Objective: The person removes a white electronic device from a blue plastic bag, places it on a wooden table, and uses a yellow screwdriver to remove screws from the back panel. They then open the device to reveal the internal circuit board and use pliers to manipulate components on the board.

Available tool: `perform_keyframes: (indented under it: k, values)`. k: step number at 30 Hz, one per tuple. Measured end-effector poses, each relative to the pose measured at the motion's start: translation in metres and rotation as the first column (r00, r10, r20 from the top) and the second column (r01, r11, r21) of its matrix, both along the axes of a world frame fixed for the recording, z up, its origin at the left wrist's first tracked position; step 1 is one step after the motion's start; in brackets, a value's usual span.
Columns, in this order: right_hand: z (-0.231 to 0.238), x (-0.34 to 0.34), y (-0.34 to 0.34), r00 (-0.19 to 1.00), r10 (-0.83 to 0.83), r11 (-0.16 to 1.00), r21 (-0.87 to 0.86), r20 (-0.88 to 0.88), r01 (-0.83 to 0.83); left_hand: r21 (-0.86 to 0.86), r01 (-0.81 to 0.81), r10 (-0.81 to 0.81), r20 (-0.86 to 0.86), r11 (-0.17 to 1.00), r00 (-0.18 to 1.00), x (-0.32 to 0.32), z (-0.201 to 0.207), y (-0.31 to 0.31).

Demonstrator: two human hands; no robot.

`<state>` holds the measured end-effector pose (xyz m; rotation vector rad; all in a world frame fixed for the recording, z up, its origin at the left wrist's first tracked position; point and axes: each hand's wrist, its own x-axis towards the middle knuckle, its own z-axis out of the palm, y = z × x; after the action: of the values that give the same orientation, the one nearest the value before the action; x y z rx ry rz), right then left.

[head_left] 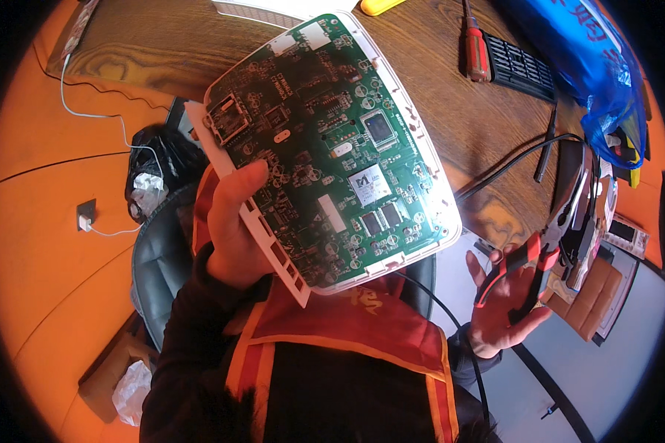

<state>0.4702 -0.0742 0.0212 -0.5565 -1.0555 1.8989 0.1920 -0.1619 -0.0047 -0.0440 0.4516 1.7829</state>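
Observation:
My left hand [235, 235] grips the near left edge of a white plastic casing [454, 215], its thumb over the rim. Set in the casing is a green circuit board [303, 140] with chips, metal shields and white labels facing up. The whole unit is held tilted above the desk's front edge. Off to the right, my right hand [497, 321] holds pliers [528, 269] with red and black handles loosely across the palm, fingers partly spread. Their metal jaws point up and away, apart from the board.
On the wooden desk [428, 52] lie a red-handled screwdriver [477, 55], a black slotted tray [521, 68] and a blue plastic bag [569, 52]. A black cable [495, 171] crosses the desk's right side. A dark chair [159, 251] and a black bag [170, 156] are at left.

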Motion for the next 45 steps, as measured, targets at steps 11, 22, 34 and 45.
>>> perform_keyframes:
  k: [11, 22, 34, 45]
  values:
    - [0.005, 0.004, -0.011, 0.876, 0.023, 0.997, 0.052, 0.481, -0.054, 0.000, -0.070, 0.069, 0.036, 0.998, 0.997, -0.002, 0.003, 0.001]
    - [-0.003, -0.026, -0.006, 0.600, -0.298, 0.714, 0.591, 0.742, -0.377, -0.150, -0.346, 0.284, -0.326, 0.926, 0.902, -0.004, -0.006, -0.008]
    - [-0.006, -0.041, -0.007, 0.354, -0.564, 0.446, 0.636, 0.746, -0.630, -0.158, -0.415, 0.298, -0.480, 0.896, 0.825, 0.000, -0.001, -0.008]
    - [-0.007, -0.034, -0.014, 0.533, -0.356, 0.771, 0.564, 0.767, -0.296, -0.053, -0.614, -0.029, -0.998, 0.788, 0.049, 0.010, -0.018, -0.021]
